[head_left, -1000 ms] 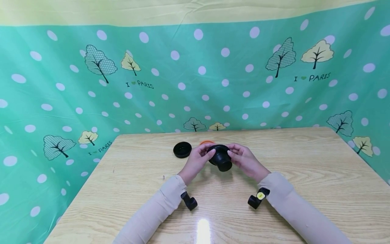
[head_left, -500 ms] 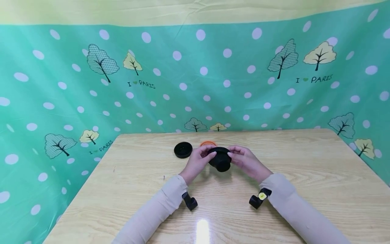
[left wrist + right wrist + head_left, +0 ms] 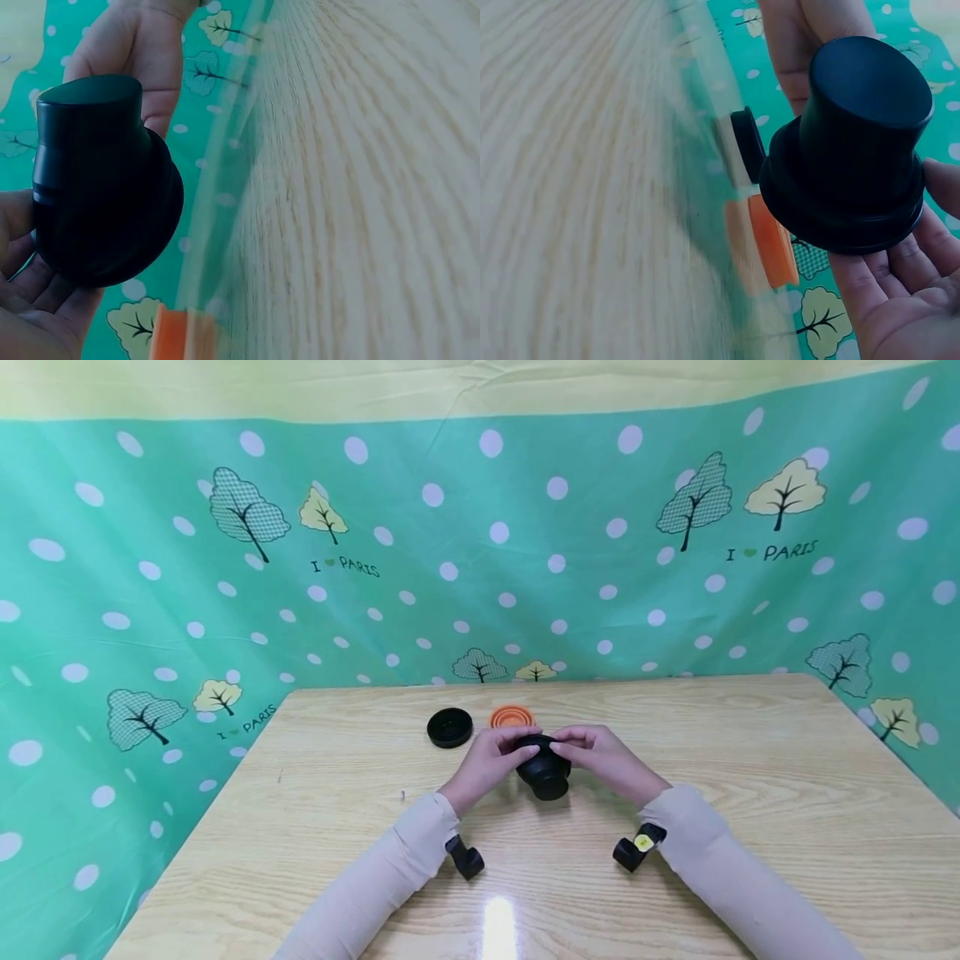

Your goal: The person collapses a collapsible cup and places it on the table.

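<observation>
Both hands hold a black stepped cup (image 3: 546, 772) above the table, narrow end toward me and down. From the left, my left hand (image 3: 483, 766) pinches its wider end, thumb on the near side. On the other side my right hand (image 3: 609, 763) grips the same end the same way. In the right wrist view the cup (image 3: 862, 135) shows a smooth flat base and a wide collar. The left wrist view shows the cup (image 3: 105, 180) tilted, fingers beneath its wide part. The inside of the cup is hidden.
A round black shallow dish or lid (image 3: 450, 727) lies at the back of the wooden table (image 3: 360, 860). Beside it, behind the hands, is an orange piece with concentric rings (image 3: 512, 717). A green dotted cloth (image 3: 420, 560) hangs behind the table's far edge.
The hands and cup have moved slightly down and nearer to me, and the cup has tilted so its wide rim shows less. More of the orange piece shows behind them.
</observation>
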Demonstrator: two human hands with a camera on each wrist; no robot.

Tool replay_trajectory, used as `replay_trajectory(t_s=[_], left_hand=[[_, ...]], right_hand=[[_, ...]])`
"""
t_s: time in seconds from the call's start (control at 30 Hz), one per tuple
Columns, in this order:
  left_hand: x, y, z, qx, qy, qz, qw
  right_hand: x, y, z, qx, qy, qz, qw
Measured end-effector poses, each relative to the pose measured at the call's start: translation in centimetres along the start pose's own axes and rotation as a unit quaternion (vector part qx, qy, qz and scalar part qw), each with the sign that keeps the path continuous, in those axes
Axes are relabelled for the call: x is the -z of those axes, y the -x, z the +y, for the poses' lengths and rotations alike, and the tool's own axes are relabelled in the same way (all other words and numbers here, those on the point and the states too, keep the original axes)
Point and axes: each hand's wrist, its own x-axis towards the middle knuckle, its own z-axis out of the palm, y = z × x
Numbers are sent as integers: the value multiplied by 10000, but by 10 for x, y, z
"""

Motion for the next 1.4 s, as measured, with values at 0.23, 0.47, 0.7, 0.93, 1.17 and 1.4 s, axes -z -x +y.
replay_trajectory(t_s=[0.23, 0.47, 0.7, 0.93, 1.17, 1.4], left_hand=[[2, -1, 3, 171, 421, 71, 9989], [6, -1, 5, 233, 926, 141, 9953], [2, -1, 6, 105, 665, 338, 9972], [-3, -4, 1, -56, 587, 641, 9962], [-6, -10, -16, -190, 636, 777, 9948], [-3, -1, 7, -8, -3, 450, 9990]], right_hand=[[2, 1, -1, 115, -536, -93, 9985], [1, -1, -1, 326, -2145, -129, 9761], [3, -2, -1, 234, -2394, -104, 9706], [3, -2, -1, 287, -2375, -38, 9710], [2, -2, -1, 229, -2358, 68, 9715], [3, -1, -2, 24, -1759, -79, 9844]])
